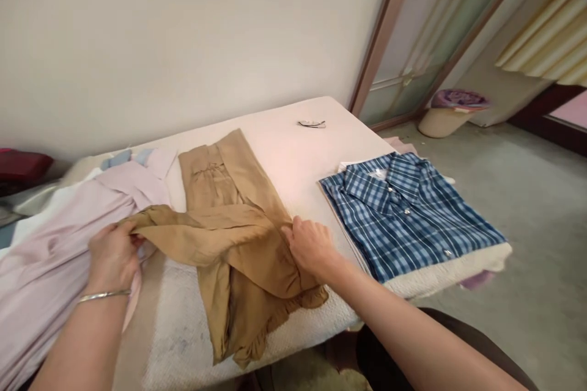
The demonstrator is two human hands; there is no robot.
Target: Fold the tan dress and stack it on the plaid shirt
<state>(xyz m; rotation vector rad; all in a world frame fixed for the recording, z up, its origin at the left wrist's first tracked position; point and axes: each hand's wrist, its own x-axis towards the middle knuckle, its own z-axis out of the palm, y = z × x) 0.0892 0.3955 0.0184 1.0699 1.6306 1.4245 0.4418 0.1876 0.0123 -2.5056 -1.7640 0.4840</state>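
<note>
A brown garment (247, 238) with gathered seams and a ruffled edge lies partly folded on the padded table (178, 311). My left hand (112, 253), with a bangle at the wrist, pinches an end of its cloth and holds it out to the left, slightly raised. At the garment's right edge, my right hand (312, 244) has its fingers curled onto the cloth. Whether the garment is a blouse or a dress, I cannot tell. To the right sits a folded blue plaid shirt (403, 208), collar up, on a stack of folded cloth.
Pale pink clothing (59, 244) is heaped along the left, with a dark red object (22, 168) behind it. Glasses (312, 124) lie near the table's back corner. A wall (192, 30) borders the far side. A lined waste bin (447, 116) stands on the floor.
</note>
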